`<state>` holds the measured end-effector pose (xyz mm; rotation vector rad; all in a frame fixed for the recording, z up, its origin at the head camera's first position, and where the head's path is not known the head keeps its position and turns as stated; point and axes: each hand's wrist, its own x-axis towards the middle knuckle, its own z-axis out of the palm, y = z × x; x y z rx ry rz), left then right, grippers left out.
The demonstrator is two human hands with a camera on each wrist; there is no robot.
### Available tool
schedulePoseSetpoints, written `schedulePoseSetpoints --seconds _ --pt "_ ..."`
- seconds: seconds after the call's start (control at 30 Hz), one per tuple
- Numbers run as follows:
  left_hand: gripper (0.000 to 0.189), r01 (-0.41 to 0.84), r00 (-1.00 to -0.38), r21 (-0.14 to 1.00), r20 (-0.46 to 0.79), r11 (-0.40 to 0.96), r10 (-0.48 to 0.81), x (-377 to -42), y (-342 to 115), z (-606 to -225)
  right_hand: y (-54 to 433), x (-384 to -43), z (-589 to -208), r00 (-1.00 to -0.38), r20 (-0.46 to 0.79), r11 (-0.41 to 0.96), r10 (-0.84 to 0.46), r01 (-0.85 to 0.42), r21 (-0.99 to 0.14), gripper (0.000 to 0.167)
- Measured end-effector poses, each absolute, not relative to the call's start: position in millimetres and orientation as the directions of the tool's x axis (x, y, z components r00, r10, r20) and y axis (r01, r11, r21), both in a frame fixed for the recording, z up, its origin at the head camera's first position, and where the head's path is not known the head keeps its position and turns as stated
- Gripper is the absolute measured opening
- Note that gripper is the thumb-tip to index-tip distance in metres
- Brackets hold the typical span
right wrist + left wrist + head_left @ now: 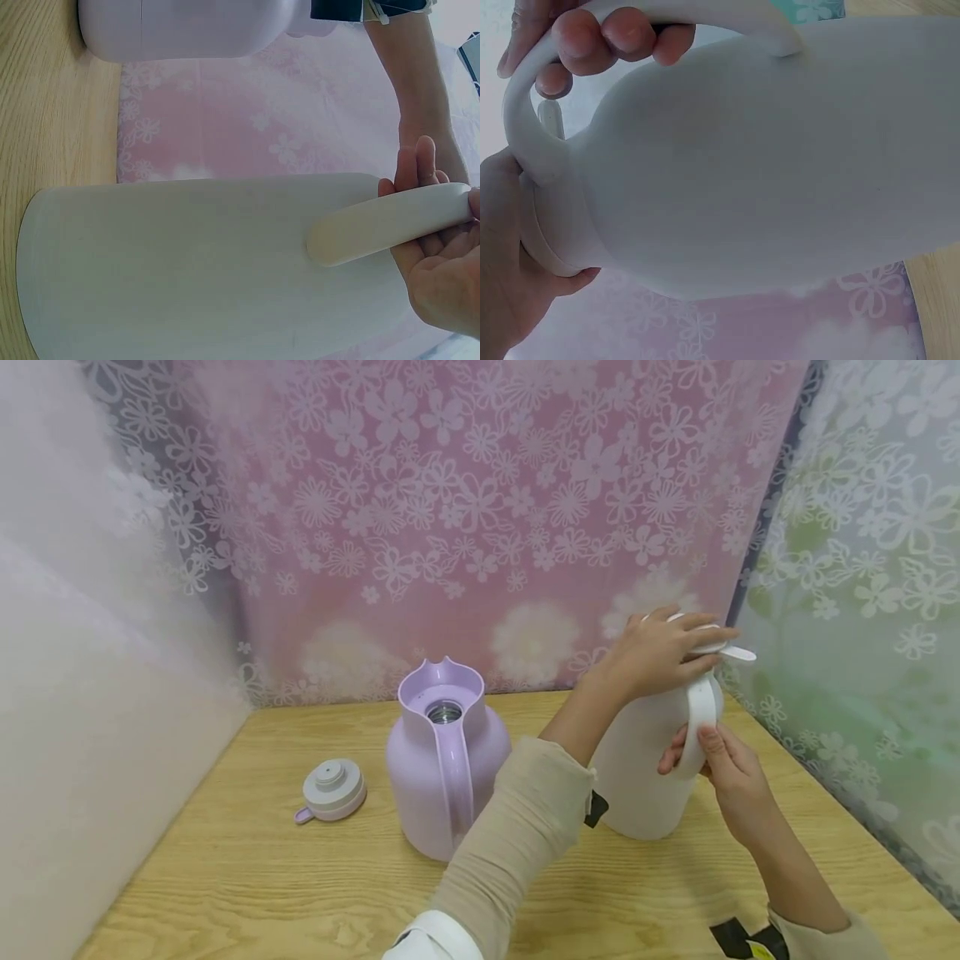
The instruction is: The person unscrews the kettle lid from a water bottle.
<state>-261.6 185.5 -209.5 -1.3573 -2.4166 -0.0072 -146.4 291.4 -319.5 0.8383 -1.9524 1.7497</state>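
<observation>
A white thermos jug [645, 760] stands at the right of the table, its handle [702, 727] facing the person. Over its top lies my left hand [666, 652], gripping the white lid [708, 639] with fingers spread round it; a small tab [739, 653] of the lid sticks out to the right. My right hand [731, 768] holds the handle, fingers passed through the loop and thumb outside. In the left wrist view the fingers [626, 34] curl round the handle. The lid is mostly hidden under the left hand.
Left of the white jug stands a lavender thermos jug [420, 785] with an uncovered mouth, partly behind the left sleeve [517, 827]. A grey stopper lid [333, 789] with a lavender tab lies farther left on the wooden table [247, 877]. Flowered curtains [487, 527] hang behind.
</observation>
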Motion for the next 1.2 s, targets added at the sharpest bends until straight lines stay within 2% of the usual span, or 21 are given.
schedulePoseSetpoints --seconds 0.2,0.4,0.63,0.77,1.0,1.2 --pt "0.044 0.785 -0.517 -0.191 0.322 0.59 0.793 -257 187 -210 290 -146 -321 -0.749 0.641 0.029 -0.168 -0.654 -0.756 0.031" --pt "0.044 0.713 -0.642 -0.128 0.276 0.689 0.715 -248 196 -212 289 -144 -323 -0.766 0.629 0.045 -0.132 -0.639 -0.768 0.032" --pt "0.04 0.548 -0.781 -0.1 0.294 0.831 0.55 -236 213 -211 287 -145 -323 -0.77 0.63 0.083 -0.099 -0.637 -0.766 0.033" --pt "0.04 0.449 -0.836 -0.112 0.299 0.886 0.461 -227 224 -211 287 -146 -323 -0.763 0.637 0.077 -0.107 -0.645 -0.76 0.032" --pt "0.037 0.284 -0.883 -0.163 0.339 0.945 0.324 -211 239 -211 288 -144 -329 -0.784 0.62 0.087 -0.024 -0.62 -0.78 0.038" --pt "0.04 0.289 -0.877 -0.173 0.346 0.942 0.332 -209 239 -212 290 -143 -328 -0.788 0.615 0.082 -0.026 -0.615 -0.785 0.038"
